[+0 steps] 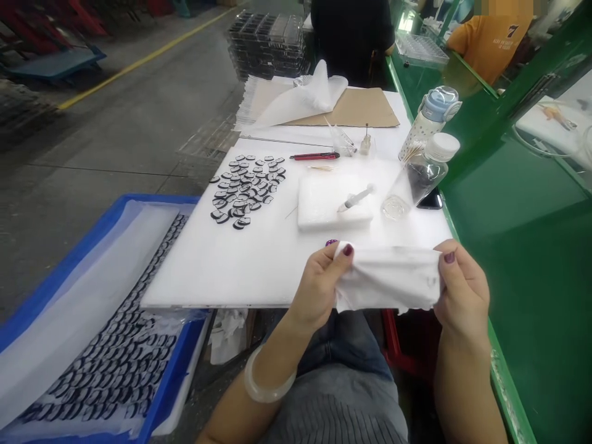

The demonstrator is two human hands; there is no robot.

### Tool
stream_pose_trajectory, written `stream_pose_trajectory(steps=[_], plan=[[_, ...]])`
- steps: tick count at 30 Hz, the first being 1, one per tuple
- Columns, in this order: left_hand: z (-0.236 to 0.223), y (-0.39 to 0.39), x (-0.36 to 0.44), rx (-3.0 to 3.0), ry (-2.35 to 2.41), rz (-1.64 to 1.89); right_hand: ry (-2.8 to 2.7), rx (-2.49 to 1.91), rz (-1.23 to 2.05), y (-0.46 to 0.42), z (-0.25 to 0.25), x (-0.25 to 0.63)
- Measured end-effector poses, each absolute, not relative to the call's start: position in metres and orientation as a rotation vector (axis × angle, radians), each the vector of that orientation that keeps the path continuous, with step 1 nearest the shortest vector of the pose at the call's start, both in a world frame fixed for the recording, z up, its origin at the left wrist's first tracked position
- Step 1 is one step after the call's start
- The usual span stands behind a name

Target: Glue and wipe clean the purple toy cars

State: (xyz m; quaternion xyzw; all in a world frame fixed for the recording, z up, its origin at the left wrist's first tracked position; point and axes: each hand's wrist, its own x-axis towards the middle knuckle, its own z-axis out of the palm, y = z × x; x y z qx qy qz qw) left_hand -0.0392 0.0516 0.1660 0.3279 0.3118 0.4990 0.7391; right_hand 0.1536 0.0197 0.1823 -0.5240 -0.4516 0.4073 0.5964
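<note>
Both hands hold a white cloth point(388, 279) stretched between them over the near edge of the white board point(259, 265). My left hand point(319, 283) pinches its left end, and my right hand point(462, 290) grips its right end. Beyond the cloth a syringe point(356, 198) lies on a white foam block point(324, 206). A pile of several small black-and-white parts point(247, 188) lies on the board to the left.
A blue crate point(99, 213) at lower left holds many more small parts on white sheets. Two clear bottles point(423, 176), a phone point(432, 200), a red pen point(314, 156) and cardboard point(361, 108) sit farther back. The green conveyor point(522, 246) runs along the right; other people work beyond.
</note>
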Motion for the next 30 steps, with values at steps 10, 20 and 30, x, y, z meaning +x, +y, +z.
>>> stream_pose_trajectory(steps=[10,20,30], plan=[[0.159,0.056,-0.058,1.06,0.986,1.291,-0.905,-0.945,1.23,0.018,0.168,0.164],[0.168,0.061,-0.076,1.689,1.2,1.453,-0.952,-1.185,0.954,0.007,0.157,0.178],[0.145,0.019,-0.034,1.466,0.829,0.621,-1.042,-0.859,0.975,0.001,0.204,0.154]])
